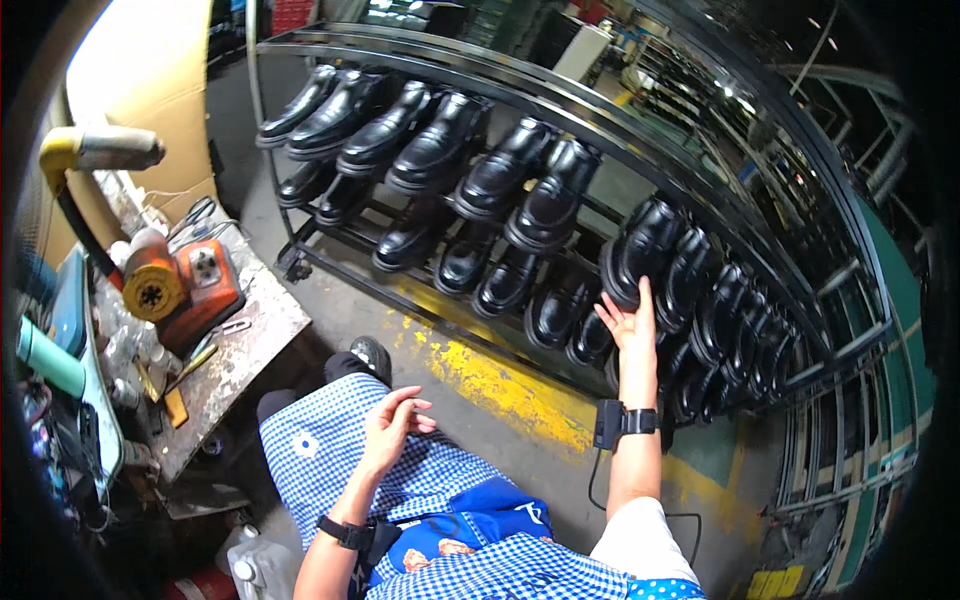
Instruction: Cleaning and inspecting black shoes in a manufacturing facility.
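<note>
My right hand [630,322] reaches out to the rack with its fingers spread. Its fingertips are at the toe of a shiny black leather shoe [645,242] on the upper tier; whether they touch it I cannot tell. Another black shoe [685,275] stands just to the right of it. Over my lap, above the blue checked apron [335,440], my left hand [395,425] hangs with loosely bent fingers apart and nothing in them. Both wrists carry dark bands.
A dark metal rack [420,58] holds several black shoes on two tiers. At left, a cluttered worktable [270,330] bears an orange tool [210,280] and brushes. A yellow-handled heat gun [100,150] hangs above it. White jugs [260,565] stand low at left. A cable [592,480] trails by my right arm.
</note>
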A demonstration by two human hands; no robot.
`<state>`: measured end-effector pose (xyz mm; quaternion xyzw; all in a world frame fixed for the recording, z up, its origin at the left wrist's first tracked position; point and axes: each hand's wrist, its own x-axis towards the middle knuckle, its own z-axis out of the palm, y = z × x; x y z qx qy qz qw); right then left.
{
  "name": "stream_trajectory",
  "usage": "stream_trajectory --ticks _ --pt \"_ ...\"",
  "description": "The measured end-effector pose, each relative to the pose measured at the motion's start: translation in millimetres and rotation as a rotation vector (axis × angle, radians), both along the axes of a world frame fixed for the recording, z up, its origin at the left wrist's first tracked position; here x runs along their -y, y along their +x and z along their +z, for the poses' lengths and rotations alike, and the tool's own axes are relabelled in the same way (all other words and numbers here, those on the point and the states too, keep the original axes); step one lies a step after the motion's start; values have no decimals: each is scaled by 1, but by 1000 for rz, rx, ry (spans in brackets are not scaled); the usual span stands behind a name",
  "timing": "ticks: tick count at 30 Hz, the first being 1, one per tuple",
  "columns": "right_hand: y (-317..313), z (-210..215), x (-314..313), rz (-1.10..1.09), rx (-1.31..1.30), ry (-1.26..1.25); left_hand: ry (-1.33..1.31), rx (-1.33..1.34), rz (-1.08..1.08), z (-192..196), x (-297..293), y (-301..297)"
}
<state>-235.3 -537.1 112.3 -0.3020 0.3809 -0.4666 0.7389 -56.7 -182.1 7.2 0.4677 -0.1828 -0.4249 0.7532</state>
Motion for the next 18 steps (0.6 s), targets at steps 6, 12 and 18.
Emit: stream_trajectory --ticks 6,12,18 --pt "24 -16 -33 31 40 -14 -73 -26 -57 -1 -11 -5" --pt "55 -38 -105 136 -299 -180 4 -20 287 -3 -57 15" --pt "180 -77 -191 908 -395 -430 261 199 637 -22 -121 42"
